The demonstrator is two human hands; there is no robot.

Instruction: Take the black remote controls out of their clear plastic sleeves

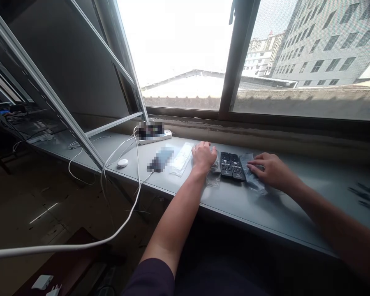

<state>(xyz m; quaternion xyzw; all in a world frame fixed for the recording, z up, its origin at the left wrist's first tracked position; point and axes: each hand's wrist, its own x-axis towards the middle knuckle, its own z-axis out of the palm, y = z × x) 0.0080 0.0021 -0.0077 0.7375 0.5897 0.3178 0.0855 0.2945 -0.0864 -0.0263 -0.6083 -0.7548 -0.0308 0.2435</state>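
Note:
Two black remote controls, a left one (226, 166) and a right one (237, 167), lie side by side on the grey table (283, 213), buttons up. Just left of them, my left hand (204, 156) rests palm down with fingers apart, over the upper part of a clear plastic bag (213, 180). What lies beneath the palm is hidden. On the other side, my right hand (270, 168) touches a second crumpled plastic bag (253, 177) with its fingertips; the fingers are stretched and parted. White packets in clear wrap (181, 160) lie beside my left hand.
A blurred phone-like object (160, 159) with a cable, a round white object (122, 163) and a power strip (156, 137) are to the left. A white cable (135, 201) hangs over the front edge. A metal frame (58, 105) stands left; dark thin items (366, 196) lie far right.

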